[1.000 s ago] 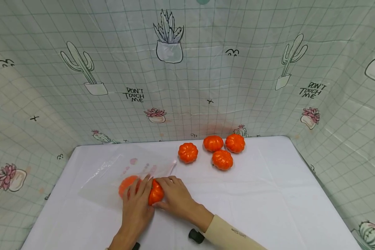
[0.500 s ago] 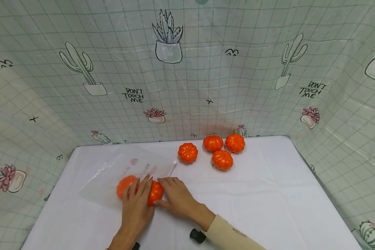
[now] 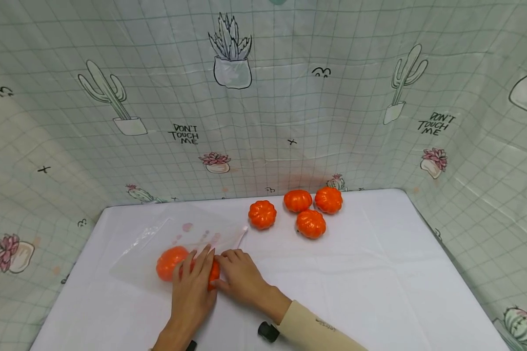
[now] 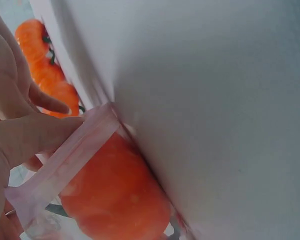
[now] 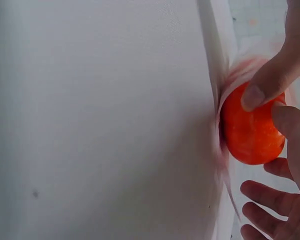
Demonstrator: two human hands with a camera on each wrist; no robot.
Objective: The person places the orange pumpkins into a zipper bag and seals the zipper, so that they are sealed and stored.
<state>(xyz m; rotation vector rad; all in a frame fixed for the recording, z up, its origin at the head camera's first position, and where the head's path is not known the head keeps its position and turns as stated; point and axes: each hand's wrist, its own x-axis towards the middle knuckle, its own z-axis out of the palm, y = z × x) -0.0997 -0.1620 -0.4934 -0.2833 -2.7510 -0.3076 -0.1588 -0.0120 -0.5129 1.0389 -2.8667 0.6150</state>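
A clear plastic bag [image 3: 149, 248] with pink markings lies on the white table at left, a small ribbed orange pumpkin [image 3: 170, 263] inside it. My left hand [image 3: 192, 287] holds the bag by its mouth; the left wrist view shows the thumb on the bag's pink edge strip [image 4: 72, 157]. With my right hand [image 3: 241, 275] I grip a second small pumpkin [image 5: 252, 132] at the bag's mouth. In the head view the left fingers hide most of that pumpkin. The left thumb also lies against it in the right wrist view.
Several more small pumpkins [image 3: 311, 224] sit toward the table's back, one [image 3: 262, 214] a little apart on the left. A patterned cloth [image 3: 263, 107] hangs behind and at both sides of the white table [image 3: 355, 292]. A black object [image 3: 268, 332] is beside the right sleeve.
My right hand has pushed the second pumpkin leftward, further under my left hand and into the bag's mouth. The pumpkin in the bag has shifted left too. The left hand has stayed almost still.
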